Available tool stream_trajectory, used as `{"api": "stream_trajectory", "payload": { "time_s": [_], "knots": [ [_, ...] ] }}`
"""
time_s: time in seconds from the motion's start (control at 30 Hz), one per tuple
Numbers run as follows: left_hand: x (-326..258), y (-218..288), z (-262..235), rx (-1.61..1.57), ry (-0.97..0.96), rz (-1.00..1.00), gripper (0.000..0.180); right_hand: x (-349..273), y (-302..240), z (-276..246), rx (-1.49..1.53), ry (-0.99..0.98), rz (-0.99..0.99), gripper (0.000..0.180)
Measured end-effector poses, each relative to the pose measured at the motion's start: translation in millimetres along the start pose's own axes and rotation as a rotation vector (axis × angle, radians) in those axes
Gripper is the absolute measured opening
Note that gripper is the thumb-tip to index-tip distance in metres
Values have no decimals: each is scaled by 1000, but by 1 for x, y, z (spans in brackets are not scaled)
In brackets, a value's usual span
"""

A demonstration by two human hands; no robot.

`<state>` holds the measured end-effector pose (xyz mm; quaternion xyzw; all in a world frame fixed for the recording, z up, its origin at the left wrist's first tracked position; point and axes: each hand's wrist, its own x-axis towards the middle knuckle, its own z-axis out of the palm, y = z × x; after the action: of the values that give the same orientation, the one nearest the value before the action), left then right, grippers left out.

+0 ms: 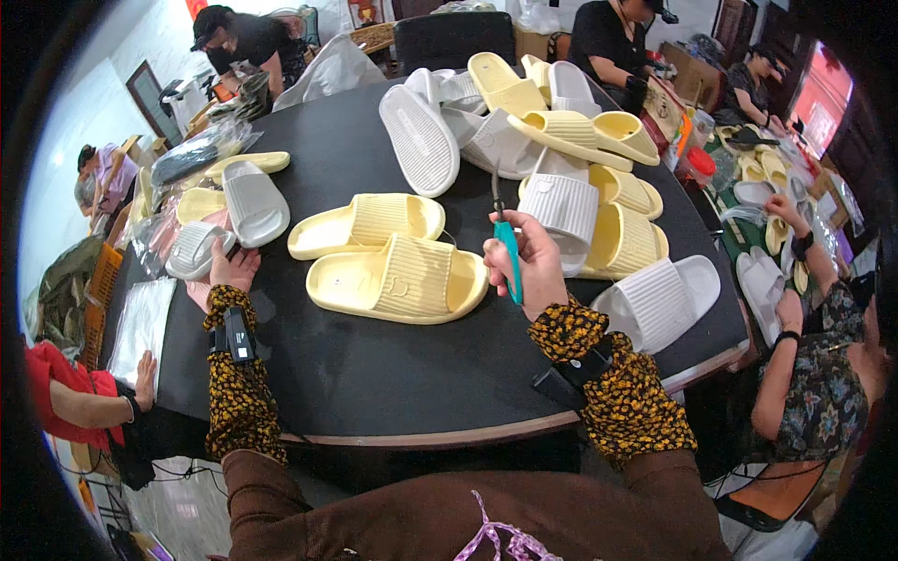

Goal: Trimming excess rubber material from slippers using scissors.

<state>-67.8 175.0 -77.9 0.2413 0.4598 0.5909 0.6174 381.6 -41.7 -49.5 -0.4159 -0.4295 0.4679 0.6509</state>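
Right hand: your right hand (535, 266) wraps around a teal-handled tool (508, 257), its dark, narrow tip pointing away from you.
Left hand: your left hand (236, 268) is at the grey slippers (254, 206); whether it grips one, I cannot tell.
Yellow pair: the two yellow slippers (402, 280) lie side by side on the black table (374, 374), between your hands.
Pile: mixed slippers (559, 208) heap up beyond your right hand.

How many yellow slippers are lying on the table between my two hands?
2: the farther slipper and, nearer to your body, the second slipper, its right end close to your right hand. None seems hidden there.
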Motion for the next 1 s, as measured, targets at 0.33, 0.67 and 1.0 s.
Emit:
{"api": "stream_trajectory", "payload": {
  "time_s": [0.33,0.67,1.0],
  "knots": [
    [-37,-15,76,-210,-333,-69,43,-1,-6,1,-60,-19,15,41],
    [-116,-46,274,-207,-675,-80,38,1,-6,-1,99,181,20,31],
    [-180,-82,383,290,-945,-158,43,4,13,-5,78,13,306,33]
  ]
}}
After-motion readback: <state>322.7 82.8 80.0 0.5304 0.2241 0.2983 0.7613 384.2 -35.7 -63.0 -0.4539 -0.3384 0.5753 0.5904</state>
